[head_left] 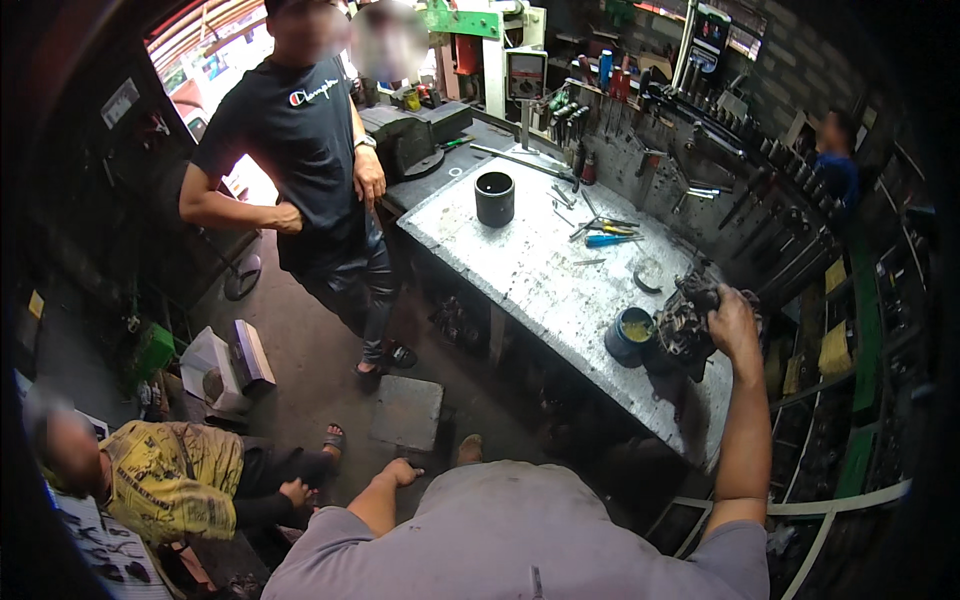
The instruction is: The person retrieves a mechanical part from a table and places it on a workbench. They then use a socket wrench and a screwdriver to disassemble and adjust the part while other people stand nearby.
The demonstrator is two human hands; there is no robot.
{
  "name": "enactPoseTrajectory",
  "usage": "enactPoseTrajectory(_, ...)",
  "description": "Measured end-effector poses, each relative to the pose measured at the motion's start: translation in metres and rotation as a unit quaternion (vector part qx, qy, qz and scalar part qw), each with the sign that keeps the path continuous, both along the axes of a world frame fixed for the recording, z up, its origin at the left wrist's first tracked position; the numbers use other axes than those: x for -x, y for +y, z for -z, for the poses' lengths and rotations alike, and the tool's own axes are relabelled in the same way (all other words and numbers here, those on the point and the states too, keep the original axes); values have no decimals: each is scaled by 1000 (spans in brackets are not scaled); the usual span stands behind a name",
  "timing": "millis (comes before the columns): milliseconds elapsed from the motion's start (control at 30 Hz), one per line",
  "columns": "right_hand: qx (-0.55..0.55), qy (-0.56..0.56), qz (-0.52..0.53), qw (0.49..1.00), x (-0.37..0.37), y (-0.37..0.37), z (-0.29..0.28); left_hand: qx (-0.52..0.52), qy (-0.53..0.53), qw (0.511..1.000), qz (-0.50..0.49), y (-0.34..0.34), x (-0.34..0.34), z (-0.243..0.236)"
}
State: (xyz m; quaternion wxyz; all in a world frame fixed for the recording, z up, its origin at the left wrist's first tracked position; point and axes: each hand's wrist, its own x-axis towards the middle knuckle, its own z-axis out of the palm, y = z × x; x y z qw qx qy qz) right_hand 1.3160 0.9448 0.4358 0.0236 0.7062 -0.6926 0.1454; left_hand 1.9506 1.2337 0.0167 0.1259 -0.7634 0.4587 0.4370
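Observation:
My right arm reaches over the right end of the metal-topped workbench (pixel 450 215). There my right hand (pixel 734 320) is closed on a dark, greasy machine part (pixel 682 325) with an uneven outline; its exact kind does not show. Touching or just beside that part stands a dark blue tin (pixel 622 347) with yellowish stuff inside. My left hand (pixel 400 472) hangs low at my left side, away from the bench. Its fingers are curled, and a small light bit shows at their tips, too small to name.
On the bench stand a black cylinder sleeve (pixel 495 200), a blue-handled screwdriver (pixel 610 240), loose wrenches and a curved dark piece (pixel 648 276). A bench vise (pixel 405 140) sits at the far end. One person stands at left; another sits lower left. A stool (pixel 407 412) is between.

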Motion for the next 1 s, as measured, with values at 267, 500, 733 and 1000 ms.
enactPoseTrajectory(267,122,83,10,989,10,17,28,6,-52,998,39,48,-20,35)
enactPoseTrajectory(500,31,-37,-13,999,31,45,30,-39,-51,997,38,38,-22,5)
enactPoseTrajectory(733,152,-473,7,868,79,-11,13,111,32,992,-48,4,3,-42)
enactPoseTrajectory(1000,24,-494,2,869,53,-11,15,-24,-13,1000,7,45,18,-42)
